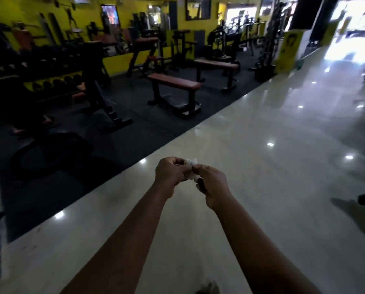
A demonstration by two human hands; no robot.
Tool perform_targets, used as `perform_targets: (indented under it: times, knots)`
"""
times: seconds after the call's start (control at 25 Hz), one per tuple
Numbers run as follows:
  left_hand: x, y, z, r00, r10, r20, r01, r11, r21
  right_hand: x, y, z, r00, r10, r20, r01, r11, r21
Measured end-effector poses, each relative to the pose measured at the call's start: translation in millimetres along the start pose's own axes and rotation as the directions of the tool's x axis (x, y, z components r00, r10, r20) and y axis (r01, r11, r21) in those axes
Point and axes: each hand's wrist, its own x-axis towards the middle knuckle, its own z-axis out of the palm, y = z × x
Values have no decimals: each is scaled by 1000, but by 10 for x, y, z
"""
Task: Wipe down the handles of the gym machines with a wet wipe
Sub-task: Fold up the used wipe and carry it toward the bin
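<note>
Pinches a small, crumpled white wet wipe (191,162) between curled fingers of the left hand (170,177) and right hand (214,187), held close together above the glossy, pale floor (262,198). Beyond the straight edge of a matte black rubber mat (135,134), shows a nearer flat bench (174,81) and a farther flat bench (216,64), both red-padded on black frames. Farther off, blurs into a dim dumbbell rack (50,81) along a yellow wall (29,9).

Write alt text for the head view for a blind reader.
The left hand and right hand pinch a crumpled white wipe between them over a glossy pale floor. Red padded benches stand on dark matting ahead left, before yellow walls.
</note>
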Motion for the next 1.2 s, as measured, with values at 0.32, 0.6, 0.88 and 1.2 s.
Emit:
perform_targets:
  times: [0.32,0.6,0.88,1.2]
  knots:
    - [2489,710,1515,986,119,121,-130,988,86,2378,-1288,-543,982,-79,-171,85,996,30]
    - [4774,865,2325,965,129,227,-141,989,40,4548,-1966,-754,976,-103,-191,111,993,33]
    - [7223,1464,3098,879,99,466,-60,993,-97,6931,-2863,-860,920,-161,-358,203,976,83]
    - [9478,1873,4649,791,53,609,25,993,-119,9321,-3719,-1653,829,-162,-535,270,954,129]
